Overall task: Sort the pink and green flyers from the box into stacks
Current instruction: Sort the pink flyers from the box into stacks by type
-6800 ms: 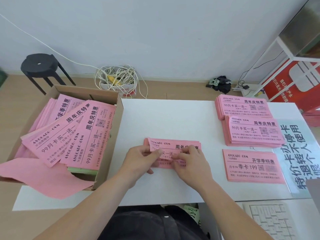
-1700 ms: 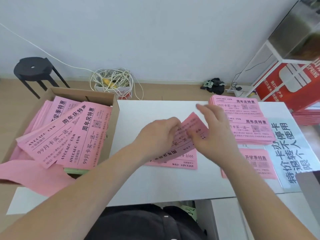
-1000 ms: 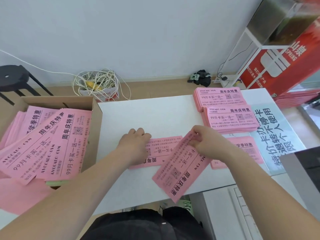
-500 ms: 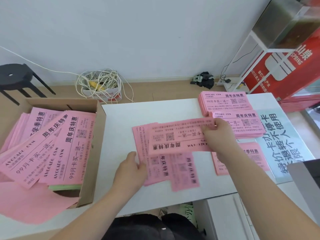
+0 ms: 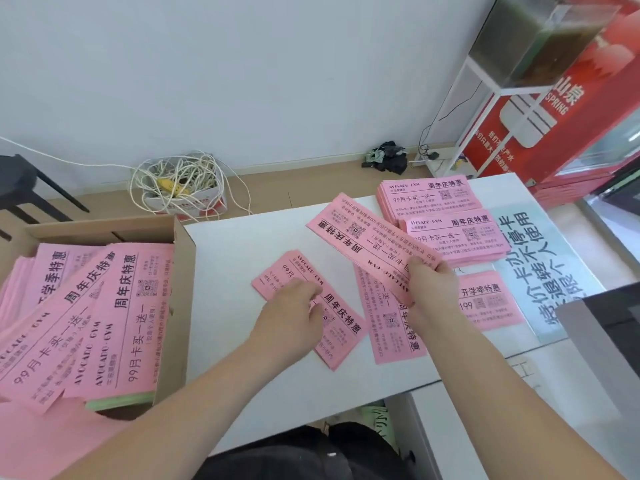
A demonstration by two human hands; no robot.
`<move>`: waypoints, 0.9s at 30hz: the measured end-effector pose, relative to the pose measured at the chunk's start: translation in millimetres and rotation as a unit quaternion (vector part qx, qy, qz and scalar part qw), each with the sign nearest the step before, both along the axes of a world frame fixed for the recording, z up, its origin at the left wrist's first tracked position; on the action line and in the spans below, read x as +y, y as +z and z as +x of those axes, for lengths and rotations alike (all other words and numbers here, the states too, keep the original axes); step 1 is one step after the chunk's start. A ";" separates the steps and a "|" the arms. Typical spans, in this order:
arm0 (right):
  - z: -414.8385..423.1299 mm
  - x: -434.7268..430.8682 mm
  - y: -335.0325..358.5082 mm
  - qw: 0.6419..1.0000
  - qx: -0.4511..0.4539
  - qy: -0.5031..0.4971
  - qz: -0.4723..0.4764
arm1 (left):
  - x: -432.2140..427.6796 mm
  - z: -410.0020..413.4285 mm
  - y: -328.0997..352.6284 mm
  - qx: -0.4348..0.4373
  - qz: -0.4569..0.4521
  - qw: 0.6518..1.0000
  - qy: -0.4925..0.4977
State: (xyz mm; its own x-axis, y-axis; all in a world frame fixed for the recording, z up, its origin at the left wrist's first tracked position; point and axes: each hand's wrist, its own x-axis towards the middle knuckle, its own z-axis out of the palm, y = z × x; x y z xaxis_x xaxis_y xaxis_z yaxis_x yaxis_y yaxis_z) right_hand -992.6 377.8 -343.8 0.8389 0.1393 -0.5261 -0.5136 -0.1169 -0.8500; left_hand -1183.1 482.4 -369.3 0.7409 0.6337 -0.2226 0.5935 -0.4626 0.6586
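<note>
just changed: half a second before, my right hand (image 5: 429,282) held one pink sheet flat over the loose spread. by this moment it had swung that lifted flyer (image 5: 374,244) up and over toward the sorted stacks, and the spread had split into two separate sheets.
meaning for the task: i judged the batch was being dealt out one by one, with this sheet due for a matching pile and two more waiting.
right hand: grasping the lifted flyer at its near end, thumb on top and fingers curled under.
left hand (image 5: 291,313): not clenched, fingers laid on the left flyer (image 5: 341,336) and pressing it to the table (image 5: 242,244).
look of the lifted flyer: long pink strip, black print and a qr square, upside down to me, tilted in the air with its far end over the table.
other loose sheet: the middle flyer (image 5: 391,323) lay flat, partly under my right wrist.
stacks: the far stack (image 5: 429,199) and the second stack (image 5: 457,237) carried the same heading as the lifted sheet, while the near stack (image 5: 488,303) had a different one.
box (image 5: 183,289): at my left, full of fanned pink flyers, with green flyers (image 5: 117,401) showing only as an edge underneath.
</note>
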 end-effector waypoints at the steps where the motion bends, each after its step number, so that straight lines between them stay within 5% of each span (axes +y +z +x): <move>1: 0.7 -2.9 0.2 1.000 -0.001 -0.009 0.003 | -2.0 16.4 0.6 -0.003 0.010 0.999 -0.041; 9: 22.4 -59.5 -1.9 0.976 -0.184 -0.033 -0.107 | 5.7 115.1 -29.3 0.046 0.033 0.993 -0.103; 16: 39.1 -74.9 1.2 0.976 -0.187 -0.036 -0.105 | 18.6 147.7 -40.6 0.095 0.060 0.990 -0.086; 20: 43.5 -75.9 3.0 0.981 -0.164 -0.045 -0.093 | 16.2 154.3 -31.4 0.105 -0.004 0.993 -0.059; 24: 42.8 -74.2 8.5 0.986 -0.151 -0.030 -0.064 | 22.1 130.3 -5.9 -0.005 -0.171 0.982 0.074; 27: 34.5 -64.9 13.7 0.986 -0.157 -0.019 -0.046 | 31.2 86.7 19.4 -0.081 -0.207 0.963 0.155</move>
